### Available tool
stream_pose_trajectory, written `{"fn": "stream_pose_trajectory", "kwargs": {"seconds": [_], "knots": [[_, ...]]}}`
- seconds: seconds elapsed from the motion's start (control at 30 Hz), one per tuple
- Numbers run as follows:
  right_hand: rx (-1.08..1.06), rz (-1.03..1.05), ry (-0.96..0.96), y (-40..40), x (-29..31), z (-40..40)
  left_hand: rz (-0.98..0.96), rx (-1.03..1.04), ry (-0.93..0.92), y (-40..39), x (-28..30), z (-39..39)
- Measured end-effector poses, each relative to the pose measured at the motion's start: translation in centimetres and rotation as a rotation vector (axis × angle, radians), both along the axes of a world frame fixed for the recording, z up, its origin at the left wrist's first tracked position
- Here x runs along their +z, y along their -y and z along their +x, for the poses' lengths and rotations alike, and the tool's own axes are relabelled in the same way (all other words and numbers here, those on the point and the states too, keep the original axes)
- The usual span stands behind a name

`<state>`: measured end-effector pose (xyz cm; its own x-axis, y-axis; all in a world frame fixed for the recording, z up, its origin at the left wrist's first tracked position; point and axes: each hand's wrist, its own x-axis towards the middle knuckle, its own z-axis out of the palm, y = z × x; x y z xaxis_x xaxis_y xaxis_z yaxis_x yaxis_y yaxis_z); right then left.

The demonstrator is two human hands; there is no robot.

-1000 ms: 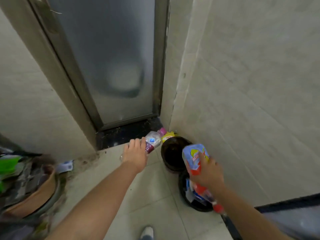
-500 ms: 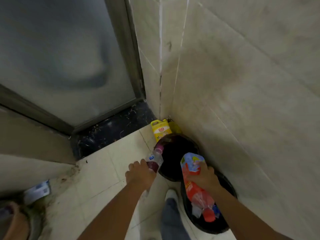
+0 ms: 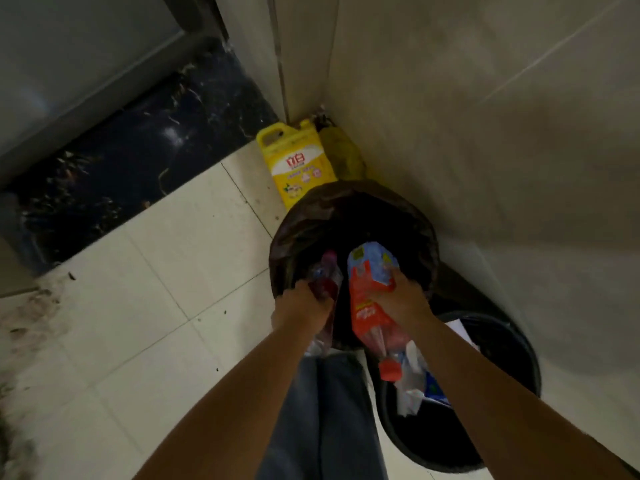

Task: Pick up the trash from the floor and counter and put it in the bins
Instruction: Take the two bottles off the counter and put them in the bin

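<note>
Two black bins stand in the corner by the tiled wall. The far bin (image 3: 301, 220) is lined with a dark bag; the near bin (image 3: 519, 341) holds paper and wrappers. My left hand (image 3: 304, 308) grips a small clear bottle with a pink cap (image 3: 325, 271), held over the far bin's near rim. My right hand (image 3: 403, 299) grips a crushed bottle with a red and blue label (image 3: 367, 296); its red cap points down toward the near bin and its base sits over the far bin's mouth.
A yellow detergent jug (image 3: 294, 161) stands against the corner behind the far bin. A dark stone threshold (image 3: 138, 150) lies below a frosted door at the left. Pale floor tiles (image 3: 156, 289) spread left, dirty at the far left edge. My trouser leg (image 3: 325, 420) is below.
I have stepped closer to the bins. Both hands moved forward, and both bottles now hang over the far bin's opening rather than beside it.
</note>
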<state>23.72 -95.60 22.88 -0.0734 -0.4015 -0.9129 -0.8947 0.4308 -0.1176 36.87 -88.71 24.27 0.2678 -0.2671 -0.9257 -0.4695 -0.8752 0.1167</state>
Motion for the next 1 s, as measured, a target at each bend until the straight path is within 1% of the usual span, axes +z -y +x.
{"fn": "stream_pose_trajectory", "kwargs": {"seconds": [0.1, 0.2, 0.3, 0.37, 0.47, 0.53, 0.63, 0.7, 0.83, 0.93, 1.0], "knots": [[0.05, -0.001, 0.011, -0.2, -1.6, -0.2, 0.003, -0.097, 0.007, 0.4, -2.0, -0.4], [0.108, -0.001, -0.005, -0.8, -0.5, -0.2, -0.038, -0.234, 0.054, -0.1, -0.8, -0.1], [0.208, 0.004, -0.009, -1.1, 2.3, 0.4, -0.083, -0.372, 0.081, -0.8, 2.0, 1.1], [0.315, -0.028, 0.002, -0.8, 4.8, 1.2, -0.118, -0.44, 0.116, -0.9, 4.3, 2.4], [0.506, -0.131, 0.045, -0.3, 9.5, 2.8, -0.147, -0.514, 0.188, -0.8, 9.1, 4.6], [0.644, -0.211, 0.054, 0.0, 13.0, 4.3, -0.174, -0.528, 0.258, -1.0, 13.0, 6.1], [0.825, -0.38, 0.054, -0.2, 18.9, 7.1, -0.247, -0.476, 0.41, -2.1, 18.8, 8.0], [0.926, -0.475, 0.089, -1.0, 23.4, 9.3, -0.267, -0.399, 0.502, -3.6, 23.0, 8.9], [1.07, -0.826, 0.268, -3.8, 32.6, 14.8, -0.286, -0.24, 0.674, -8.5, 31.6, 10.7], [1.272, -0.791, 0.361, -7.4, 39.0, 19.1, -0.277, -0.06, 0.808, -14.5, 38.1, 12.3], [1.365, -0.866, 0.479, -10.8, 43.0, 22.0, -0.252, 0.068, 0.906, -19.4, 42.1, 13.2]]}}
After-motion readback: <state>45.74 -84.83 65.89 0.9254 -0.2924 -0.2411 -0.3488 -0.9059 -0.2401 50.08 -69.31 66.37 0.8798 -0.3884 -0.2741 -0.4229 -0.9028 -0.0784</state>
